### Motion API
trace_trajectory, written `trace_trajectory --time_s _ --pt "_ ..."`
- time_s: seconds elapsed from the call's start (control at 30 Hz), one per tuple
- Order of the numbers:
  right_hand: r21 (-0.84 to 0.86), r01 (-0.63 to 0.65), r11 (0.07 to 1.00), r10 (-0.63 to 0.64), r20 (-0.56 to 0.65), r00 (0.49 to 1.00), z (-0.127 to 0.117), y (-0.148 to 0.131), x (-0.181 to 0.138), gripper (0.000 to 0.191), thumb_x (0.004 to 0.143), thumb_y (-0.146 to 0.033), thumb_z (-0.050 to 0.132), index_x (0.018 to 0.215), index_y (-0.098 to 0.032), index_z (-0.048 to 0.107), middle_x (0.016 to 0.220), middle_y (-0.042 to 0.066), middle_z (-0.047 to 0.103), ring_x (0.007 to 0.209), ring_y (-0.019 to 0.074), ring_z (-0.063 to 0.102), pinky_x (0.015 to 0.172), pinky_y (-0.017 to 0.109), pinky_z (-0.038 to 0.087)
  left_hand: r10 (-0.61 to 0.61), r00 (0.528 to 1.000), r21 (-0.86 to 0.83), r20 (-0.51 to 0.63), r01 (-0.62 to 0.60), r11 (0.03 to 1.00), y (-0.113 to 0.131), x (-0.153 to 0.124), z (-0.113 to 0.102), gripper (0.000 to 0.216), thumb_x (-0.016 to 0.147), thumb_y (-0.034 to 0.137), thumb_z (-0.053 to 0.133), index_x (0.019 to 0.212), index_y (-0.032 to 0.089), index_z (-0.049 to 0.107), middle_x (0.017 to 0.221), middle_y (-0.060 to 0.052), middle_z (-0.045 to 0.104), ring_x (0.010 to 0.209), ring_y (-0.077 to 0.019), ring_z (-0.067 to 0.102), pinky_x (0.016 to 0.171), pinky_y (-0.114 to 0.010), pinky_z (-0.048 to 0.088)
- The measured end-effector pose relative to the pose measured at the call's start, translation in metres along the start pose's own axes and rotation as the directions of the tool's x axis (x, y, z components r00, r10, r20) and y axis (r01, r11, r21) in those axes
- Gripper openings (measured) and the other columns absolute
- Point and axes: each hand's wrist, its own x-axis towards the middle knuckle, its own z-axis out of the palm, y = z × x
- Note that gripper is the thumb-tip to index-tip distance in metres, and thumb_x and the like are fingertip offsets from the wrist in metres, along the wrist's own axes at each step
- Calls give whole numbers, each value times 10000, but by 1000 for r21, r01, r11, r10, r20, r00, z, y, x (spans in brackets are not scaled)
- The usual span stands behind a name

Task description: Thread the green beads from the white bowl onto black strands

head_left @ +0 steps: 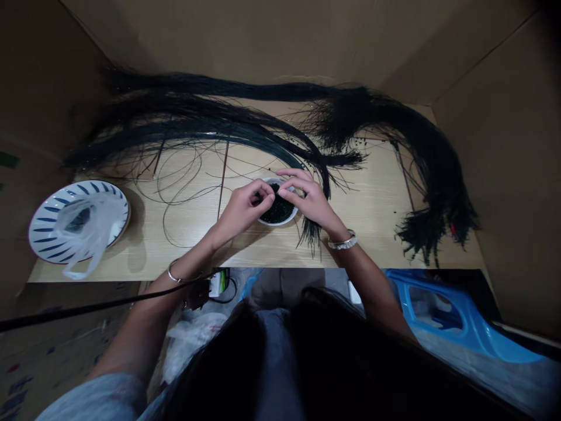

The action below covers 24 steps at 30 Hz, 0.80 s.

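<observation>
Over a small white bowl [287, 221] filled with tiny dark pieces, my two hands meet fingertip to fingertip. My left hand [245, 206] is closed, thumb and forefinger pinched above the bowl's left side. From the right comes my right hand [313, 202], its thumb and forefinger also pinched, the other fingers partly extended. Whatever sits between the fingertips is too small and dark to make out. Just behind the bowl, a bundle of thin dark strands [245, 131] arches across the table and passes under my right hand, its cut ends fanning out near my wrist.
Another thick dark bundle [432, 146] curves down the table's right side. Loose strands [175, 193] loop at the left. A striped plate [44, 234] holds a clear plastic bag [94, 234]. Cardboard walls [245, 35] enclose the table [359, 234]. A black cable [109, 301] crosses my left forearm.
</observation>
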Motion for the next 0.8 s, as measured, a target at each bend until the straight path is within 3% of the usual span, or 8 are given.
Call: trace_trajectory --time_s 0.1,0.2,0.33,0.43,0.63,0.8 --pt "-9 -30 1000 30 -5 1000 0 -1 0 319 991 -558 587 961 -285 749 1331 36 696 1302 255 583 1192 509 381 10 1000 -30 -19 -11 999 -2 0 1 184 928 366 658 907 184 663 829 -22 652 774 -152 600 684 -264 454" --pt "-124 -84 989 82 -20 996 1 0 0 308 1016 -497 546 971 -284 763 1365 33 676 1329 284 527 1207 551 344 2 999 -49 -35 -3 999 -3 1 0 180 929 363 661 894 186 658 811 -21 634 767 -154 586 669 -264 446" --pt "-351 -110 930 137 53 989 7 2 -4 121 905 -337 682 905 -250 766 1487 46 590 1410 363 405 1198 627 302 -11 999 -49 -36 9 999 -3 1 0 165 913 352 666 883 189 653 818 -20 630 782 -157 586 667 -262 443" --pt "-430 -96 898 161 117 980 10 4 -6 98 841 -260 719 924 -237 765 1529 65 550 1436 388 374 1186 645 299 -15 999 -37 -33 13 999 -3 1 0 164 906 354 662 876 193 651 818 -17 630 789 -160 589 673 -264 449" --pt "-403 -147 903 243 197 950 9 9 -8 131 828 -270 738 955 -245 757 1479 74 576 1429 391 378 1185 649 316 -31 999 -35 -21 31 999 -4 1 0 175 904 364 659 879 191 658 786 -10 613 753 -154 578 659 -263 442" --pt "-355 -133 925 208 182 961 9 11 -9 69 889 -246 696 907 -250 762 1443 55 609 1426 360 390 1187 626 331 -42 999 -51 -11 41 998 -3 1 0 157 903 343 665 882 187 658 791 -4 613 743 -143 575 659 -256 435"
